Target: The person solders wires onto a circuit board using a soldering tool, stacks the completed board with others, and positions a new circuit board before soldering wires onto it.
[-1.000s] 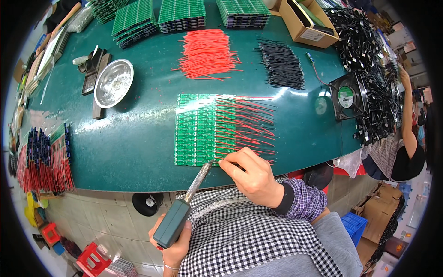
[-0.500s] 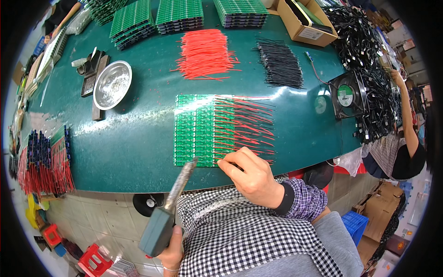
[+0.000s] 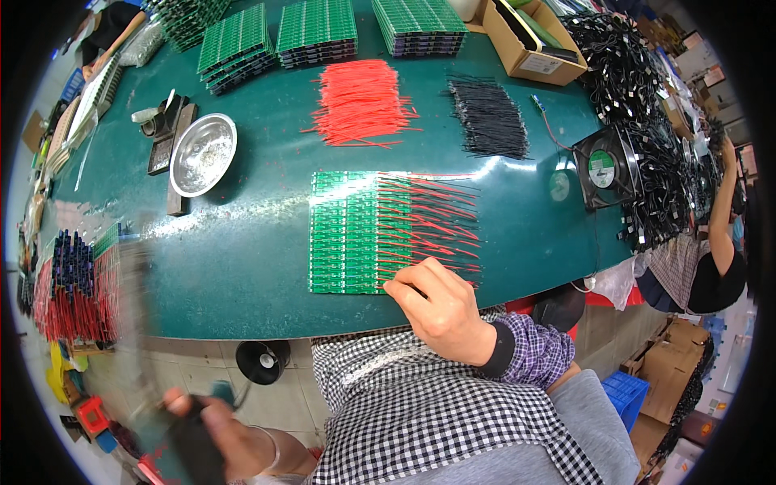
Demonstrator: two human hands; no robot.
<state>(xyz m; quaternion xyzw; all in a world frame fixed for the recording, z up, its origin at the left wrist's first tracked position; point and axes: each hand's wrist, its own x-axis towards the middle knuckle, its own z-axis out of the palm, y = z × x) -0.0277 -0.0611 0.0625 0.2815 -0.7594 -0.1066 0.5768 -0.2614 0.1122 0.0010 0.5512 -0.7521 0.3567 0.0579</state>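
A green rectangular circuit panel centers a teal surface; at five o'clock, fingers of the right hand apparently pinch one of the thin red wires, which a slip could misalign; at seven, the left hand grips a blurred dark tool

Black fan beside heaped black cables; blue crate near brown cardboard.

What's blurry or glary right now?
In the head view, the left hand and its soldering iron are smeared, while the right hand looks sharp; also there, white glare crosses the green table and circuit-board panel.
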